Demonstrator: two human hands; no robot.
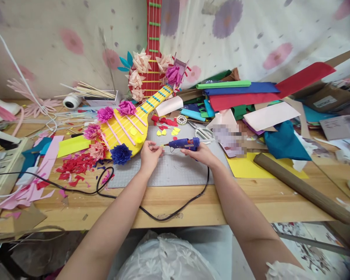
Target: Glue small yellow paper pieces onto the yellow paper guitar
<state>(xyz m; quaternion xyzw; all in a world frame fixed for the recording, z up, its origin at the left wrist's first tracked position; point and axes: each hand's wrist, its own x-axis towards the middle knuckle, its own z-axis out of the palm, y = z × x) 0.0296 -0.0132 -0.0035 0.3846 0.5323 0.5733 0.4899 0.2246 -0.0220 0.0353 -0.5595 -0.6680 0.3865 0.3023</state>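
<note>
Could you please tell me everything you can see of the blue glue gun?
The glue gun is small and looks like blue plastic, with a dark tapered nozzle. It is held level above the grey cutting mat, nozzle pointing to the person's left. The right hand grips its handle. The left hand has its fingers pinched at the nozzle tip; what they hold is too small to tell. A black cord runs from the handle and loops across the table.
</note>
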